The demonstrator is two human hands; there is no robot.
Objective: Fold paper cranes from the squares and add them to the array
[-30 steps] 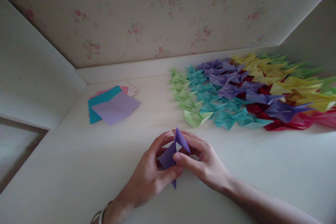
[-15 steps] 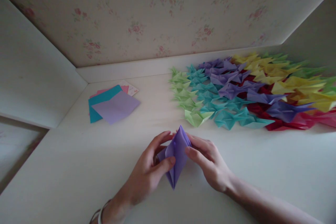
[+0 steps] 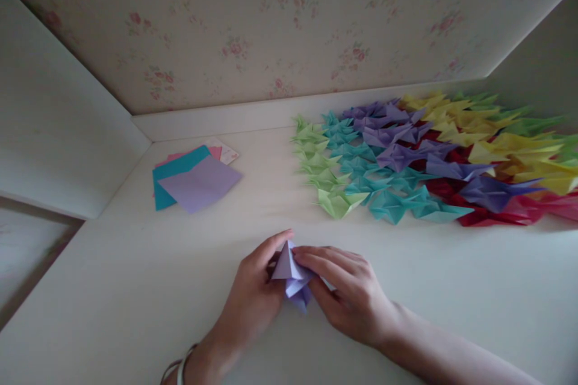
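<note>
A partly folded purple origami paper (image 3: 293,274) is between my hands, just above the white table. My left hand (image 3: 255,289) grips it from the left, its index finger reaching behind the top point; the thumb is mostly hidden. From the right, my right hand (image 3: 350,286) pinches the paper, fingers pressed on its upper face and thumb beneath. One pointed flap stands up on the left side, and another tip hangs below. The hands hide part of the folds.
Rows of folded paper cranes (image 3: 392,162) in green, teal, purple, red and yellow fill the back right. Flat paper sheets (image 3: 203,183) in lilac, teal and pink lie at the back left. A floral-papered wall (image 3: 253,24) rises behind the white table (image 3: 112,289).
The purple paper has turned from a tall upright diamond to a tilted, lower shape with a flap folded over. My right hand has moved left over the paper and closed on it.
</note>
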